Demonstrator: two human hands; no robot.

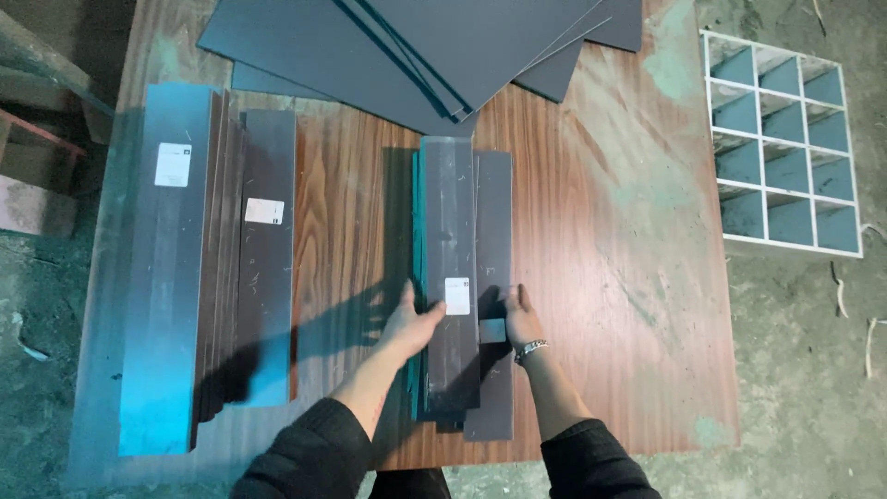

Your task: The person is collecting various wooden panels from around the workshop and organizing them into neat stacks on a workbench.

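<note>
Scanning from the left, I see a long stack of dark grey rectangular panels with teal edges and white labels [208, 268] lying well apart from my hands on the brown wood-grain table [610, 277]. Next comes my left hand [411, 323], fingers spread and pressed flat against the left side and top face of the narrow upright bundle of dark grey panels with a white sticker [450, 277]; it is not clenched, more a flat pressing hold. The bundle sits between both palms, running away from me toward the fanned pile of large dark grey sheets [434, 46] at the far edge. My right hand [519, 316], with a metal wristband, presses the bundle's right side beside a lower dark panel [494, 231] lying flat just past its fingers. I judge the step as squaring up the bundle, squeezing it from both sides. The next move would call for even pressure so no panel slips out. Far right, off the table, a white gridded divider rack [785, 148] rests on the floor.
</note>
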